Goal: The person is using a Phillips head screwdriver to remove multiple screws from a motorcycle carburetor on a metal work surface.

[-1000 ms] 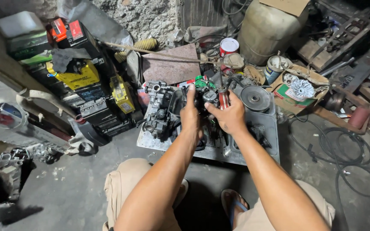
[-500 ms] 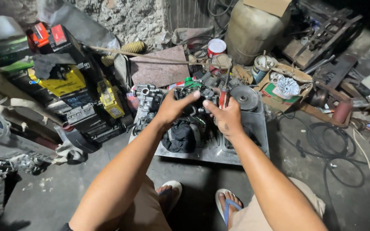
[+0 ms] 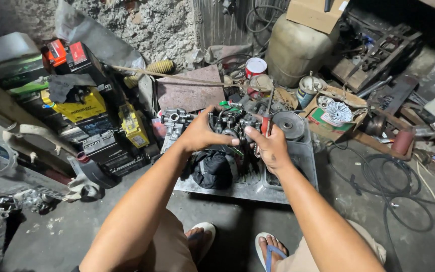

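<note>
The left hand has its grip closed around the dark grey metal carburettor body, held up over the far edge of a shallow grey metal tray on the concrete floor. The right hand wraps the red handle of a screwdriver, thumb touching the carburettor. A black rubber part lies in the tray beneath; a round grey pulley disc sits at its far right corner.

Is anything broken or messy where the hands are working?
Nothing looks broken. The left hand and right hand hold a greasy engine part over a metal tray. Parts and boxes are crowded around it.
</note>
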